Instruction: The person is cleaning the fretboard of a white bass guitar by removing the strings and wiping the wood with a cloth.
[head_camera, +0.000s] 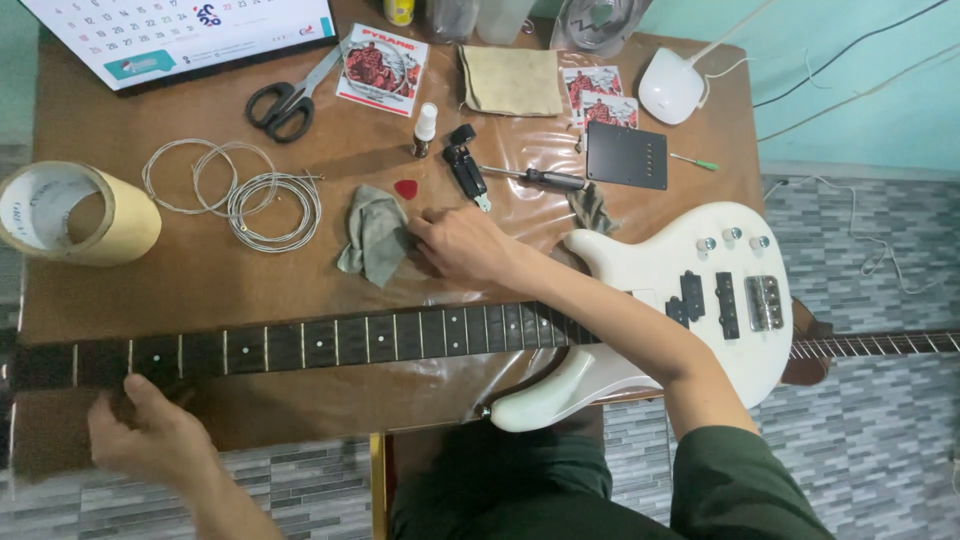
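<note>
The person is wearing a dark green top, and its short sleeve (745, 470) is showing at about five o'clock in the view, bunching in soft folds and ending above the elbow. Dark green cloth of the same shade is covering the lap at six o'clock, creasing across. Both forearms are showing bare, and the left hand (150, 435) and right hand (465, 245) are wearing nothing.

A single head-worn camera looks almost straight down from close above the brown desk (200, 290), its wearer at the near edge; a white bass guitar (660, 270) spans the frame, tiled floor (860, 440) showing right.
</note>
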